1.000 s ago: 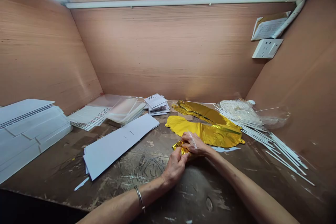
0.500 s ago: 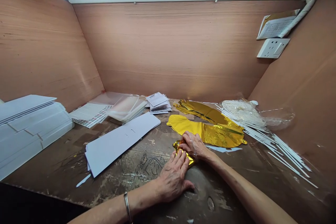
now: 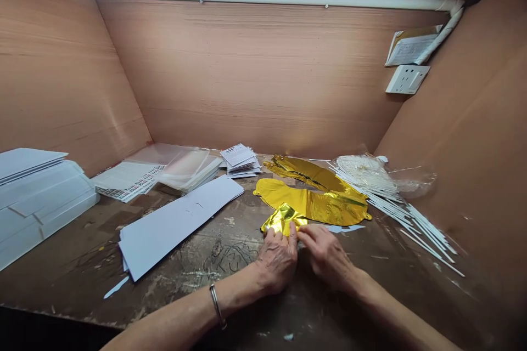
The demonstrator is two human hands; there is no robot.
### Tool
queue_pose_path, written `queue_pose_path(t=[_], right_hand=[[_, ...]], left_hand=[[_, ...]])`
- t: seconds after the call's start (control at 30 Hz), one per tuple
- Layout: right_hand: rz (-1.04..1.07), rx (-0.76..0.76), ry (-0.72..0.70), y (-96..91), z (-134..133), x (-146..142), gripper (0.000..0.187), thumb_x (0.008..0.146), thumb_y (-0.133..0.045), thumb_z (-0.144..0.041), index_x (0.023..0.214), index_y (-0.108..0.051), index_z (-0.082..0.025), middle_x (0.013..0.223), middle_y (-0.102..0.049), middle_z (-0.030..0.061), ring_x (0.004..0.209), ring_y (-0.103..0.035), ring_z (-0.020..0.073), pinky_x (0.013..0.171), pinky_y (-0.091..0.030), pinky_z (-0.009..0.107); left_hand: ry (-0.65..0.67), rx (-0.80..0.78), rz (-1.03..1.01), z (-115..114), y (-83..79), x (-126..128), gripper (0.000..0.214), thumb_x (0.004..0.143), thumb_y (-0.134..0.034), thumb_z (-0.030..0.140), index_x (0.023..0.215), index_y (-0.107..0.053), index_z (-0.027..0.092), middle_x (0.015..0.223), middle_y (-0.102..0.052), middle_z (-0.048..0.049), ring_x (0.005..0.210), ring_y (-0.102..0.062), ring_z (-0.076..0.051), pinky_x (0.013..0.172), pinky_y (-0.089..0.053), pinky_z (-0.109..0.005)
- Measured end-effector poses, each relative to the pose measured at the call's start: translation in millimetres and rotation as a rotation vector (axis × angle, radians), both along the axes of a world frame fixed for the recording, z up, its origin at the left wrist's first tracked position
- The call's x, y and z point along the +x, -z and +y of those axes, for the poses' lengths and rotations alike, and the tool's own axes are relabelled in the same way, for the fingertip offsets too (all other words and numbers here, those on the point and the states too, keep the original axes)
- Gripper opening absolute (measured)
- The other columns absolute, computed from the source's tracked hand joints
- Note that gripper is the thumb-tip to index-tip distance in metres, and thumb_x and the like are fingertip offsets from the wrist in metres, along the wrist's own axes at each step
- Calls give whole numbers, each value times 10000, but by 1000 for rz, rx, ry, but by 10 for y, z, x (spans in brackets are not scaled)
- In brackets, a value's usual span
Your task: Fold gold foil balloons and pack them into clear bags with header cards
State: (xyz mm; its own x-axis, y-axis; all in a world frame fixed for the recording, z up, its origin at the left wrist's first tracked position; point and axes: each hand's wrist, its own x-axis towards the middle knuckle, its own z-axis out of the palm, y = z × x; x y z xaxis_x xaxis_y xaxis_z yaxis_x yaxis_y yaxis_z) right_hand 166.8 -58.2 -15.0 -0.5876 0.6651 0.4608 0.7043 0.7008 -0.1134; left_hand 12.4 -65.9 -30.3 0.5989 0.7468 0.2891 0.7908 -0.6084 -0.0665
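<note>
A folded gold foil balloon [image 3: 284, 218] lies on the worktable in front of me. My left hand [image 3: 276, 260] grips its near edge, with the index finger stretched along the foil and the other fingers curled. My right hand [image 3: 327, 255] is closed in a pinch at the balloon's near right corner, its fingertips close to the left index finger. Just behind, a flat gold foil balloon [image 3: 288, 194] with small tabs at its ends lies spread out. Another gold foil piece [image 3: 304, 170] overlaps it at the back. Both thumbs are mostly hidden.
White sticks [image 3: 411, 219] spill from a clear bag [image 3: 362, 170] at the right. Long white cards [image 3: 181, 225] lie left of my hands. Behind them are clear sleeves [image 3: 189, 167] and a stack of small printed cards [image 3: 241, 159]. White folded boxes [image 3: 41, 197] stand far left.
The folded balloon now shows more of its foil, turned flat. My right hand has moved from its far side to its near right corner, and my left hand has drawn to its near edge.
</note>
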Motion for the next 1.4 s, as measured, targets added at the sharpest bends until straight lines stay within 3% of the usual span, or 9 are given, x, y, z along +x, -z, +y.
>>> queue_pose_path(t=[0.17, 0.3, 0.43, 0.57, 0.73, 0.87, 1.07, 1.27, 1.4], right_hand=[[-63, 170, -65, 225, -123, -57, 203, 807, -363, -117, 772, -562, -137, 744, -548, 73, 671, -434, 164, 606, -331, 300], [-184, 147, -93, 256, -79, 26, 210, 831, -361, -131, 759, -558, -136, 732, -543, 62, 657, -430, 154, 599, -320, 288], [-217, 178, -70, 170, -106, 109, 228, 843, -344, -126, 859, -571, -128, 773, -554, 76, 724, -452, 164, 669, -326, 312], [-160, 134, -80, 159, -129, 76, 215, 833, -369, -138, 854, -582, -160, 757, -580, 53, 739, -470, 160, 736, -312, 341], [269, -227, 333, 230, -95, 18, 178, 770, -415, -184, 726, -588, -185, 662, -600, 10, 657, -505, 144, 647, -326, 277], [458, -500, 555, 229, -33, -19, 155, 722, -433, -267, 673, -560, -193, 613, -590, -6, 598, -516, 146, 524, -306, 227], [521, -459, 718, 212, 10, -66, 156, 663, -476, -286, 790, -490, -197, 561, -551, -25, 521, -492, 138, 494, -286, 218], [497, -421, 675, 183, 34, -42, 68, 651, -447, -236, 597, -468, -200, 535, -534, -18, 520, -490, 136, 476, -281, 214], [517, -423, 640, 199, 35, -27, 86, 659, -449, -239, 593, -489, -200, 557, -555, -14, 518, -495, 134, 474, -298, 215]], left_hand=[[28, -143, -99, -16, -123, 65, 528, 681, -421, 176, 1176, -355, 6, 893, -558, -169, 777, -510, -253, 694, -398, -381], [285, -349, -131, 146, -307, -198, 254, 755, -463, 338, 894, -531, 137, 778, -565, -65, 787, -501, -199, 741, -384, -305], [465, -574, -262, 307, -350, -465, 355, 740, -499, 480, 894, -550, 164, 845, -578, -28, 765, -518, -143, 716, -383, -223], [400, -624, -399, 310, -246, -545, 425, 680, -580, 470, 988, -551, 179, 930, -595, -33, 838, -522, -167, 790, -362, -254], [350, -894, -682, 419, -68, -570, 650, 596, -678, 317, 1182, -432, 181, 1108, -562, -70, 981, -509, -207, 836, -367, -289], [149, -1031, -1046, 606, 55, -465, 389, 659, -565, 210, 1031, -504, 111, 920, -634, -80, 806, -571, -165, 705, -419, -260], [-39, -943, -1044, 784, -11, -264, 127, 609, -567, 152, 724, -524, 117, 729, -620, -32, 638, -536, -113, 561, -399, -208], [176, -1311, -1181, 755, -90, -585, 528, 501, -712, 185, 978, -490, 143, 1009, -559, -80, 743, -543, -111, 660, -441, -253], [161, -1191, -1230, 705, -17, -612, 553, 493, -675, 105, 1005, -466, 136, 959, -563, -60, 607, -496, -50, 611, -432, -225]])
